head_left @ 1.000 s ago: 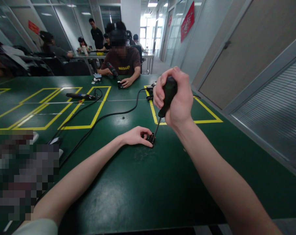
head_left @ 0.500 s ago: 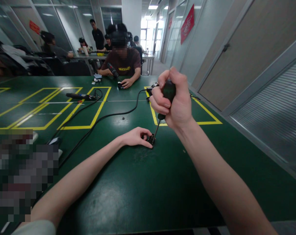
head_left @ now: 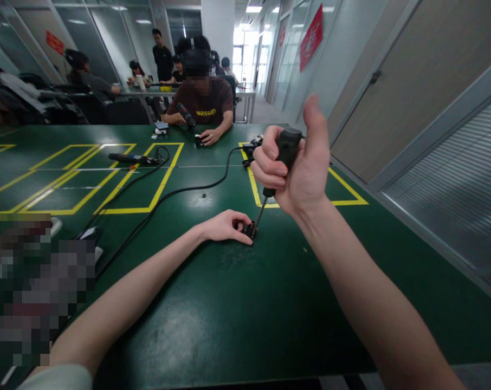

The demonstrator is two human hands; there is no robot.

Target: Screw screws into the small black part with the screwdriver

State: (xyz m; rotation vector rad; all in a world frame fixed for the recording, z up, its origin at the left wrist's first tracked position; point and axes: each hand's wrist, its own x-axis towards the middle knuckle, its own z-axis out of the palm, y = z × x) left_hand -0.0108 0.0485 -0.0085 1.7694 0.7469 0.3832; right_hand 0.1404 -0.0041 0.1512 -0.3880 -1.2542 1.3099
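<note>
My right hand (head_left: 296,162) has its fingers wrapped round the dark handle of a screwdriver (head_left: 289,147), with the thumb lifted off and pointing up. The thin metal shaft slants down to the left, and its tip meets a small black part (head_left: 251,229) on the green table. Thumb and fingers of my left hand (head_left: 226,226) pinch that part from its left side and steady it against the tabletop. The part has a short round post standing up; its exact kind is too small to make out, and the fingers hide some of it.
Yellow tape rectangles mark the green table (head_left: 180,303). A black cable (head_left: 184,189) crosses it behind my left hand. A dark pen-shaped tool (head_left: 131,158) lies at the left. Across the table a person (head_left: 207,103) holds a power screwdriver (head_left: 186,115) over a small dark object.
My right thumb has come off the top of the handle and now sticks up, and the hand has turned slightly outward to the right. My left hand and the black part stay put.
</note>
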